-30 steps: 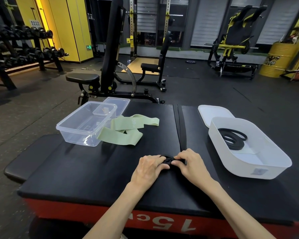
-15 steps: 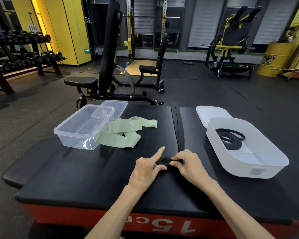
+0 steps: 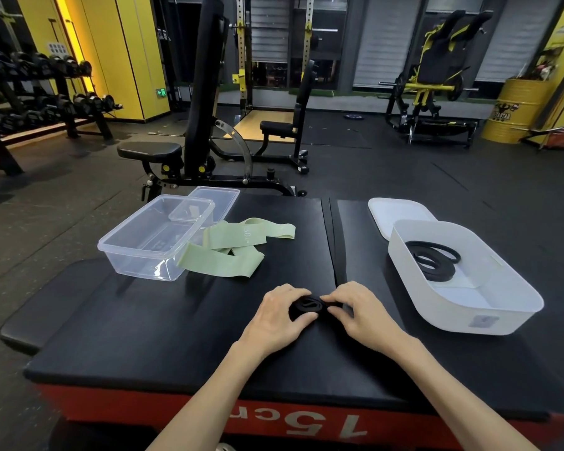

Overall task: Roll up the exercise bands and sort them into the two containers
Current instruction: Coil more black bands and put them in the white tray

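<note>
Head view shows both hands on the padded platform (image 3: pixel 144 336) — left hand (image 3: pixel 279 315) and right hand (image 3: pixel 360 312) pinching a half-coiled black band (image 3: pixel 308 305) between curled fingers. Should either pinch slacken, I reckon the springy coil unwinds — well short of the white container (image 3: pixel 518 307).

left obstacles: clear tub (image 3: pixel 144 266), green bands (image 3: pixel 222 260) | right obstacle: white bin (image 3: pixel 436 307) | passage: black mat (image 3: pixel 163 320) between

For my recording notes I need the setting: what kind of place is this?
Very likely a gym: a black rack of dumbbells at left, a black padded weight bench in the middle, and a yellow-and-black exercise machine at the back.
</note>
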Motion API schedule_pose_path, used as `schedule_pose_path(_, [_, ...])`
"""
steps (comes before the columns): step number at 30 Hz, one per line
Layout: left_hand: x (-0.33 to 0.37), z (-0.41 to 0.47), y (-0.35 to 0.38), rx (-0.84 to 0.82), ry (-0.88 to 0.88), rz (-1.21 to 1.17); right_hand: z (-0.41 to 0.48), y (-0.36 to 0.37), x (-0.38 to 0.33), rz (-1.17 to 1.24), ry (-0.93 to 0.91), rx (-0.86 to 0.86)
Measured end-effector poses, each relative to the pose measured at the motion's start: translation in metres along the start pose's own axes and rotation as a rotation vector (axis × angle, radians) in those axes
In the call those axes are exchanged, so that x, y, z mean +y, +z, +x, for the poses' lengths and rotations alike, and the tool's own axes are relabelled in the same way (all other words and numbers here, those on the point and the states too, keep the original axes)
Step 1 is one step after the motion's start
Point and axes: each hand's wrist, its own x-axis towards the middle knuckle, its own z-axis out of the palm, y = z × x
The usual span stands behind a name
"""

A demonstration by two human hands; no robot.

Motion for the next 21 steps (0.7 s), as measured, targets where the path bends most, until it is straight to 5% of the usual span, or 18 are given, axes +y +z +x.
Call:
schedule_pose_path(6, [0.004,-0.001,0.000,0.044,-0.048,0.023,0.002,-0.010,0.018,-0.063,-0.030,-0.113])
schedule_pose_path(21, [0.008,-0.003,0.006,0.125,-0.236,0.110,-0.001,0.007,-0.009,-0.324,-0.015,0.079])
